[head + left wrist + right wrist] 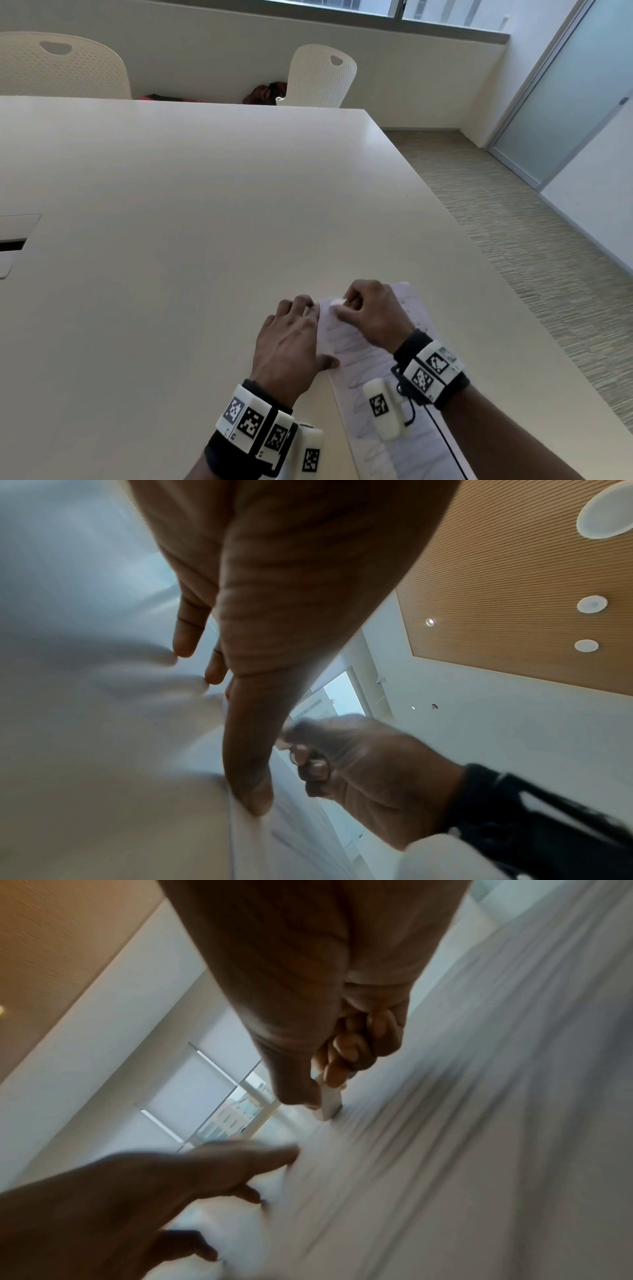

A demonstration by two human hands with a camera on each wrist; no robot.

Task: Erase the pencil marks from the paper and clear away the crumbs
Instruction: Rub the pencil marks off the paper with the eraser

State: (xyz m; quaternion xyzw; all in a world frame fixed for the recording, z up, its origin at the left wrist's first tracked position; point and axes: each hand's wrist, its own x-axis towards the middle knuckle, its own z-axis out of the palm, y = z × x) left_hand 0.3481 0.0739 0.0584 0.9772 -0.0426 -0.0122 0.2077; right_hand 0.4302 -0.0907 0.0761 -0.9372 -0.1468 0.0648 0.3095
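Observation:
A white sheet of paper (373, 373) with grey pencil scribbles lies near the table's right front edge. My right hand (368, 313) pinches a small white eraser (337, 302) and presses it onto the paper's far left corner; in the right wrist view the eraser (330, 1102) stands on end on the blurred paper (462, 1123). My left hand (291, 339) lies flat with spread fingers on the paper's left edge, thumb (250, 783) pressing the sheet (291, 831). The right hand (352, 761) shows blurred in the left wrist view.
The cream table (188, 222) stretches far to the left and back; its right edge (507, 274) drops to a carpeted floor. Two white chairs (320, 77) stand at the far side. A cable hatch (15, 236) sits at the left.

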